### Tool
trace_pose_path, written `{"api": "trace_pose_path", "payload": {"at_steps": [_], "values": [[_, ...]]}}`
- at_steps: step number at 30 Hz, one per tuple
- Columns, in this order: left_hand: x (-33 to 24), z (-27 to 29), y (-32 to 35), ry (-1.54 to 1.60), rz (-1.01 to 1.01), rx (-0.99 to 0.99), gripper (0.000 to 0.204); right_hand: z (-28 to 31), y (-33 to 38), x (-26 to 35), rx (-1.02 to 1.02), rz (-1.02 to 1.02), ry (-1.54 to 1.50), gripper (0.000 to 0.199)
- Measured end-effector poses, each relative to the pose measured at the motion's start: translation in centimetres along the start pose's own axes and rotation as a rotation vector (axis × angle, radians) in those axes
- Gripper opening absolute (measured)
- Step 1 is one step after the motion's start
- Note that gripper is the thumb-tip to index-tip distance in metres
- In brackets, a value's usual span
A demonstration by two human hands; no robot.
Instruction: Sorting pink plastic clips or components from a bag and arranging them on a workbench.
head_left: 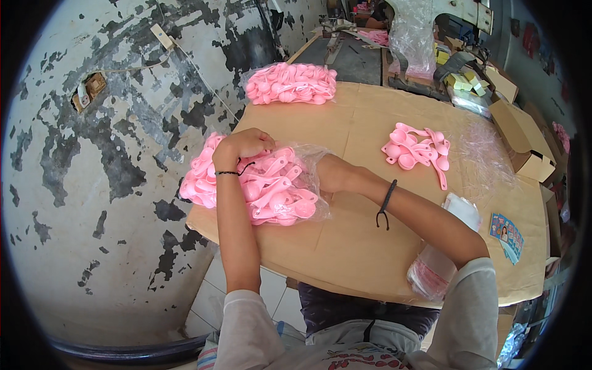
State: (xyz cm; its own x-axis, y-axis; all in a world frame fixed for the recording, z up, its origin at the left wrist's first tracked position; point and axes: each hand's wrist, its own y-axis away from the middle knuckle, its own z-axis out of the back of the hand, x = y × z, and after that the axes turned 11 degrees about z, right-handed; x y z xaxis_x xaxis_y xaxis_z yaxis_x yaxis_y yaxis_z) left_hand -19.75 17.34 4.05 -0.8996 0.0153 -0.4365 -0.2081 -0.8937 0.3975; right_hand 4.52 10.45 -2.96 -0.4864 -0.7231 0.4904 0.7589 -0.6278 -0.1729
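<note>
A clear plastic bag [317, 203] full of pink plastic measuring spoons [271, 188] lies at the left edge of the table. My left hand [245, 145] is on top of it, fingers bent down and closed at the bag's far side. From the right, my right hand [330, 172] reaches into the bag's mouth; its fingers are hidden among plastic and spoons, so their hold does not show. Farther back sits another packed bag of pink spoons [291, 84]. A small loose pile of pink spoons [414, 148] lies to the right of my right forearm.
Brown paper covers the table [357, 246]. Clear plastic wrap [484, 151] and a cardboard box [524, 139] are at the right. Blue printed cards [507, 237] and a packet of clear bags [431, 271] lie nearer me. A peeling wall [111, 203] borders the left side.
</note>
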Motion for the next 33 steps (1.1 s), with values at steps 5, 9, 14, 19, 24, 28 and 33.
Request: {"api": "trace_pose_path", "payload": {"at_steps": [5, 9, 14, 19, 24, 28, 33], "values": [[0.9, 0.0, -0.4, -0.04, -0.03, -0.058, 0.027, 1.6, 2.5, 3.6, -0.243, 0.121, -0.127, 0.024], [1.0, 0.1, -0.3, -0.053, -0.022, -0.042, 0.025, 4.6, 4.8, 4.7, 0.017, -0.182, 0.048, 0.031], [0.9, -0.1, -0.7, -0.066, -0.035, -0.03, 0.022, 7.7, 9.9, 5.2, -0.069, -0.163, -0.053, 0.029], [1.1, 0.0, -0.9, -0.061, -0.014, -0.052, 0.022, 10.6, 15.5, 3.8, -0.144, -0.091, -0.024, 0.029], [0.9, -0.2, -0.7, 0.063, -0.074, -0.036, 0.019, 15.0, 18.3, 1.6, -0.31, -0.411, -0.036, 0.025], [1.1, -0.3, -0.7, 0.055, -0.093, -0.094, 0.019, 16.0, 18.3, -0.1, -0.288, -0.405, 0.391, 0.022], [0.8, 0.1, -0.6, -0.059, -0.023, -0.016, 0.021, 11.2, 15.0, 3.8, -0.225, -0.21, 0.164, 0.018]]}}
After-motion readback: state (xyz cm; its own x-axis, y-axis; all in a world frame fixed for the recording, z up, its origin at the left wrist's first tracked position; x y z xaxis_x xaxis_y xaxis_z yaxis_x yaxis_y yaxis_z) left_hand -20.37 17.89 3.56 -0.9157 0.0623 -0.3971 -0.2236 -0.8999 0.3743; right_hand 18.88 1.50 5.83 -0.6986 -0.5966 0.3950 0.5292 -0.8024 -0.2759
